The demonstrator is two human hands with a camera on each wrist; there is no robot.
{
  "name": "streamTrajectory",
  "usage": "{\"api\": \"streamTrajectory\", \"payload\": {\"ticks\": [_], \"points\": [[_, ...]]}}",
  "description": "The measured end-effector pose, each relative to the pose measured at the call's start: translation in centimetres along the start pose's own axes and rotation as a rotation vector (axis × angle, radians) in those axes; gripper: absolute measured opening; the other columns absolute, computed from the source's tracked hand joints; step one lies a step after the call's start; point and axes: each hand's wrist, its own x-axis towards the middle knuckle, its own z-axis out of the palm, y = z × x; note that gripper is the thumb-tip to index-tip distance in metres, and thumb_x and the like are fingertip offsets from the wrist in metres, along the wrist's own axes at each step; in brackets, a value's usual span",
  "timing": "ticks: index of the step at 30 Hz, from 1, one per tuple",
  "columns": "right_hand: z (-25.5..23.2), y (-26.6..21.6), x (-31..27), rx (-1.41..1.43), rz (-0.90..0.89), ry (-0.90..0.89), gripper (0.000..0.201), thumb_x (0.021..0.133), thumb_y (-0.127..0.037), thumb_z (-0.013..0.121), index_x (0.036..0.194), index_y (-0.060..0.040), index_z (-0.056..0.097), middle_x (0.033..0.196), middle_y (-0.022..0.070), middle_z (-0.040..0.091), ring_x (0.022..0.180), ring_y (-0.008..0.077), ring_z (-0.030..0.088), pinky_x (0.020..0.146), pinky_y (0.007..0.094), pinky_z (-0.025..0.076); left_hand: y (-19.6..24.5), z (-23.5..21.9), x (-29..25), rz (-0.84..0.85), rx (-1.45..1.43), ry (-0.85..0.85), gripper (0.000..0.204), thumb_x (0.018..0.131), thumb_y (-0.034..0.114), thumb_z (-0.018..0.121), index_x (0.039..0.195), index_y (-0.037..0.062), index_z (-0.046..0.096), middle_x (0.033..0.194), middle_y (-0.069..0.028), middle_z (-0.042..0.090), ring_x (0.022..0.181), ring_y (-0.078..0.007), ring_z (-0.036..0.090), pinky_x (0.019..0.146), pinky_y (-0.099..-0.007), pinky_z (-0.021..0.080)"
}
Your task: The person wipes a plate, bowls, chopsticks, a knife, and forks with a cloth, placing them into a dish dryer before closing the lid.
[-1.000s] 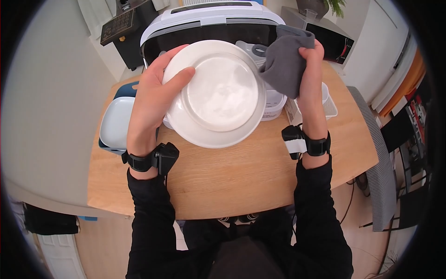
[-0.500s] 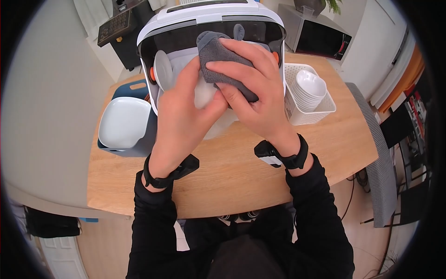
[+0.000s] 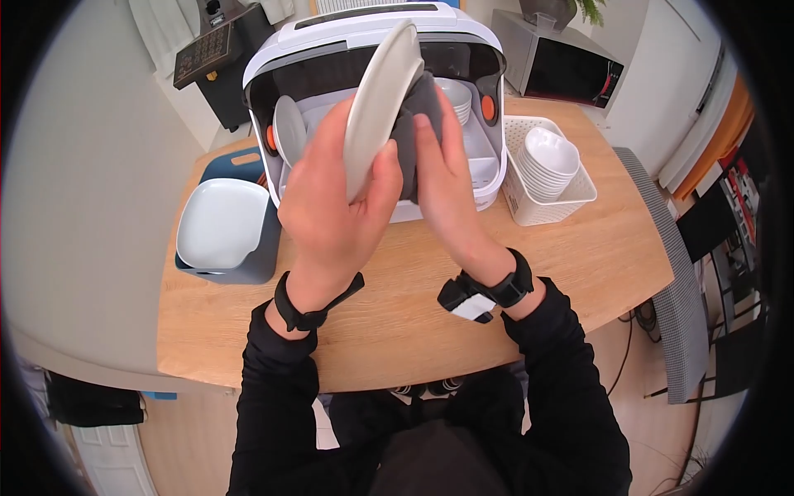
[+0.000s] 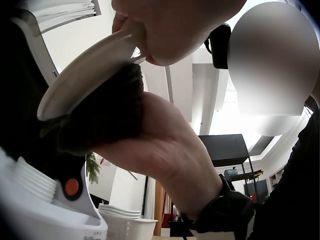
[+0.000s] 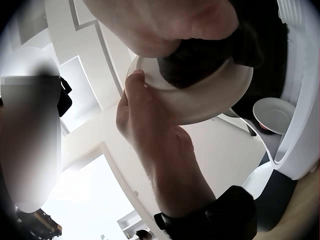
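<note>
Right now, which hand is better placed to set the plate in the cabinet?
Probably the left: the left hand grips the plate by its rim, while the right hand holds a grey cloth against it.

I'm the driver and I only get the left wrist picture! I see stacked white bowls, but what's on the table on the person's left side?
Observer: A blue bin is there, with a white dish on top.
Operator: Ooh! Is there another plate inside the big white case?
Observer: Yes, the head view shows a pale plate standing on its edge, near the person's left end.
Operator: The cloth in the right hand looks black to me. Is it really?
Observer: No, from the head view it's dark grey.
</note>
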Motion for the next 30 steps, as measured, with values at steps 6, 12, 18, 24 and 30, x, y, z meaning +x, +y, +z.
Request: {"api": "streamTrajectory", "payload": {"ticks": [6, 12, 18, 24, 30], "points": [[0.0, -4.1, -0.7, 0.404, 0.365, -0.038, 0.046, 0.105, -0.025, 0.043, 0.143, 0.0013, 0.04, 0.127, 0.0078, 0.058, 0.112, 0.0137, 0.057, 0.094, 0.0272, 0.047, 0.4, -0.1, 0.3, 0.059, 0.133, -0.145, 0.043, 0.083, 0.011, 0.073, 0.124, 0.0078, 0.062, 0.073, -0.0041, 0.066, 0.061, -0.0189, 0.063, 0.08, -0.0355, 0.055], [-1.1, -4.0, 0.6, 0.391, 0.237, 0.095, 0.037, 0.106, -0.021, 0.038, 0.138, -0.0035, 0.046, 0.12, 0.0074, 0.062, 0.107, 0.0161, 0.063, 0.092, 0.0332, 0.053, 0.3, -0.7, 0.4, 0.097, 0.134, -0.358, 0.046, 0.082, 0.008, 0.075, 0.125, 0.007, 0.06, 0.095, -0.009, 0.071, 0.078, -0.0235, 0.068, 0.083, -0.0379, 0.051], [-2.7, -4.0, 2.3, 0.624, 0.509, 0.042, 0.049, 0.101, -0.039, 0.045, 0.132, -0.0007, 0.052, 0.12, 0.012, 0.063, 0.109, 0.0217, 0.064, 0.092, 0.0358, 0.053, -0.6, -2.5, 1.8, 0.224, 0.264, -0.492, 0.042, 0.079, 0.005, 0.073, 0.119, 0.0177, 0.064, 0.096, -0.002, 0.072, 0.086, -0.0197, 0.068, 0.104, -0.0523, 0.037], [-4.2, -4.0, 3.2, 0.449, 0.516, -0.029, 0.05, 0.089, -0.031, 0.06, 0.123, 0.0059, 0.055, 0.116, 0.0153, 0.065, 0.102, 0.0262, 0.066, 0.088, 0.0355, 0.055, -0.7, -2.7, 1.6, 0.28, 0.313, -0.587, 0.038, 0.081, 0.004, 0.071, 0.115, 0.0179, 0.066, 0.106, -0.0005, 0.071, 0.098, -0.0199, 0.066, 0.106, -0.0547, 0.034], [-5.1, -2.2, 3.9, 0.465, 0.507, 0.001, 0.05, 0.081, -0.015, 0.055, 0.126, 0.0062, 0.053, 0.12, 0.0163, 0.062, 0.105, 0.0263, 0.064, 0.09, 0.0356, 0.054, -3.8, -3.4, 2.4, 0.076, 0.123, -0.579, 0.033, 0.09, 0.025, 0.067, 0.123, 0.0163, 0.065, 0.118, -0.007, 0.067, 0.115, -0.0223, 0.059, 0.105, -0.0519, 0.036]]}}
